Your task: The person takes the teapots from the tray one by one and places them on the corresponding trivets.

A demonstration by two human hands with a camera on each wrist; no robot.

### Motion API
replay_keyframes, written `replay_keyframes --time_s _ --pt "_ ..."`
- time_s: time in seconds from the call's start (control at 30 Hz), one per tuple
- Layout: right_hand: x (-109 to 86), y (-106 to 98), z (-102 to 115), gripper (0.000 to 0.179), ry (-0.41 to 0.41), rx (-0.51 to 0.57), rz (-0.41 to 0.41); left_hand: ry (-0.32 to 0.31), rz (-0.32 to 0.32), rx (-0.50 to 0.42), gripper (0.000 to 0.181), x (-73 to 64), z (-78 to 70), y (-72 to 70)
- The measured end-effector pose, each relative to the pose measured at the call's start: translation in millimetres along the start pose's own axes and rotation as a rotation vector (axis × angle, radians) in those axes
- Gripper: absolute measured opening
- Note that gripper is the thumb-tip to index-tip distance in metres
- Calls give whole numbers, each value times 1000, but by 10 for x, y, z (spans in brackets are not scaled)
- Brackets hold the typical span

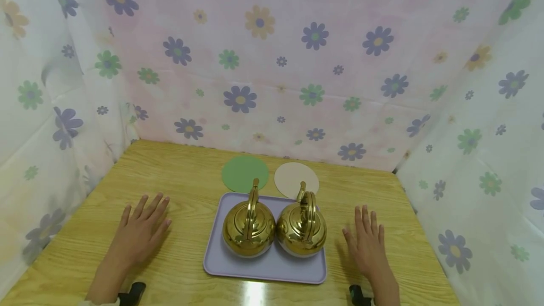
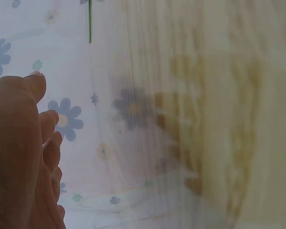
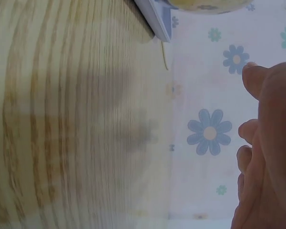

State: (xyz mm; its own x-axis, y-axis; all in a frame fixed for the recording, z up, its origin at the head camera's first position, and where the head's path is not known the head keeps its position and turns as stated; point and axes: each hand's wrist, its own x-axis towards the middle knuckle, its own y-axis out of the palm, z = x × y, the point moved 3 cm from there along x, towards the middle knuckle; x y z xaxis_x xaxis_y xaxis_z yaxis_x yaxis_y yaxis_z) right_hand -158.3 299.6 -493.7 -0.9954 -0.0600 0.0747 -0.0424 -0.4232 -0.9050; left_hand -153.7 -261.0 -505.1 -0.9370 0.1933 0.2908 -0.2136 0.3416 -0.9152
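Note:
Two shiny gold teapots stand side by side on a lilac tray (image 1: 263, 270), their spouts toward the back. The left teapot (image 1: 238, 233) and the right teapot (image 1: 293, 242) appear to touch, each with an arched handle over its lid. To the left of the tray is my left hand (image 1: 138, 235), palm down, fingers spread, holding nothing. My right hand (image 1: 367, 240) is on the other side, closer to the tray, its fingers also extended and holding nothing. In the right wrist view the tray's corner (image 3: 159, 21) shows at the top.
Behind the tray lie a green round mat (image 1: 242, 174) and a beige round mat (image 1: 293, 176) on the wooden table (image 1: 182, 178). Flower-patterned cloth (image 1: 280, 46) hangs at the back and both sides. Dark wrist straps (image 1: 133, 293) sit on both wrists.

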Motion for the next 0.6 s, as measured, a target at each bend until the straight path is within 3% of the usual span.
replay_keyframes --time_s 0.6 --pt "-123 -120 363 72 -54 -2 -39 26 11 -12 59 25 -129 77"
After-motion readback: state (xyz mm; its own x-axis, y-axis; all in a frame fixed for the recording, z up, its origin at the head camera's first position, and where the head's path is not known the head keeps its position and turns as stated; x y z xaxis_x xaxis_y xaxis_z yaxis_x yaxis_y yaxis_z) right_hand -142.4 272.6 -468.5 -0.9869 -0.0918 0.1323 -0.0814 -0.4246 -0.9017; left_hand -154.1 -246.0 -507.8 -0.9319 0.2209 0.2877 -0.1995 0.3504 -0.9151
